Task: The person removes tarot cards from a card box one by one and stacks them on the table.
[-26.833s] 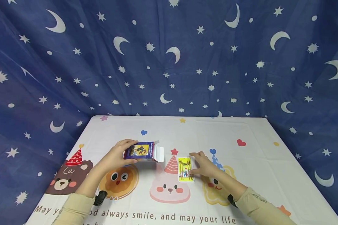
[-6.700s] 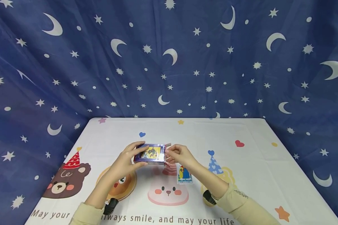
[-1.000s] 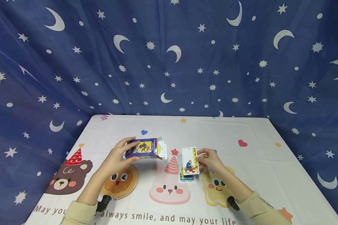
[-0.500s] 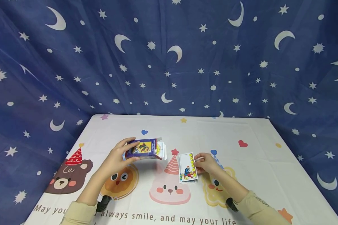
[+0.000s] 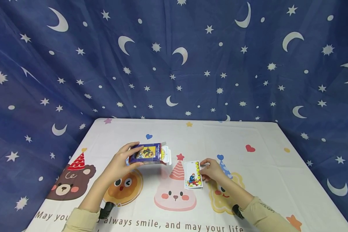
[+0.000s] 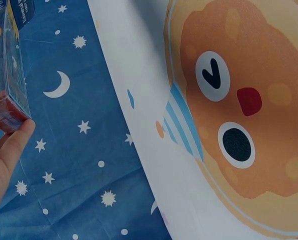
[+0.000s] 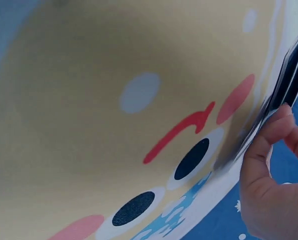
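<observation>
Gripping the box by its left end with the left hand, with fingers across the top and thumb along the near edge. Pinching the stacked cards at their right edge with the right hand, mid-surface. Slanting both forearms inward.

The card box on the left looked like thin printed cardboard, its sides glossy. To its right, the cards looked like smooth paper. The tablecloth appeared smooth and matt, with faint creases; the far curtain was matt cloth in soft folds. Both near sleeves looked like matt cloth.
</observation>
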`<action>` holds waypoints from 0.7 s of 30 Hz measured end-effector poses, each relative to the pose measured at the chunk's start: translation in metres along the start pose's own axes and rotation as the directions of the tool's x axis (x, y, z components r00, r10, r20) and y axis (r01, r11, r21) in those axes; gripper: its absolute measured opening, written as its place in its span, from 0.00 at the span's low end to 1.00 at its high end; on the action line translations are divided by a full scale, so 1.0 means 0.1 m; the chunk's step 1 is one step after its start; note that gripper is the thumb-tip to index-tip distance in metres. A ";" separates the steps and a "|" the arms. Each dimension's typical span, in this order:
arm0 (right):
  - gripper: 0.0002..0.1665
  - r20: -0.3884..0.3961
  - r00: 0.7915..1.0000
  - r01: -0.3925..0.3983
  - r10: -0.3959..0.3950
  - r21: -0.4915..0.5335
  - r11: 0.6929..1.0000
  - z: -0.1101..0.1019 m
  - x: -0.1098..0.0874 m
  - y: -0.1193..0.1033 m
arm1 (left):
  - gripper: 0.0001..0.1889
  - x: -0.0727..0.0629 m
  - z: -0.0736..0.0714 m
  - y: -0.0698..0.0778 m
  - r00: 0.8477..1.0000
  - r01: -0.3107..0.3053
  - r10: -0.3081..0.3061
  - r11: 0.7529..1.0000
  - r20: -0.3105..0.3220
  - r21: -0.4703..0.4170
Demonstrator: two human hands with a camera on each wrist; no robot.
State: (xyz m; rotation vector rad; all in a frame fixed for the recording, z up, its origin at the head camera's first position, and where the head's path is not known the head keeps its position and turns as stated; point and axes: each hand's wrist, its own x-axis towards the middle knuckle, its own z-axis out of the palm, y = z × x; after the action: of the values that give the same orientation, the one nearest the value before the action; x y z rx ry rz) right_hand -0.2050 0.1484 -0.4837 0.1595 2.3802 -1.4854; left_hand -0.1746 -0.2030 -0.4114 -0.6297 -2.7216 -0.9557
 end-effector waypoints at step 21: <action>0.22 -0.024 0.999 0.021 -0.022 -0.024 0.999 0.05 0.01 0.06 | 0.30 -0.01 0.02 -0.02 1.000 0.003 -0.003 1.000 0.003 0.007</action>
State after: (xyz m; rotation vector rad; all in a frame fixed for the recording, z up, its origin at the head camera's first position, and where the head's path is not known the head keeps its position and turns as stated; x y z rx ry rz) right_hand -0.2034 0.1462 -0.4912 0.1476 2.4250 -1.4728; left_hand -0.1748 -0.2033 -0.4140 -0.6268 -2.7278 -0.9464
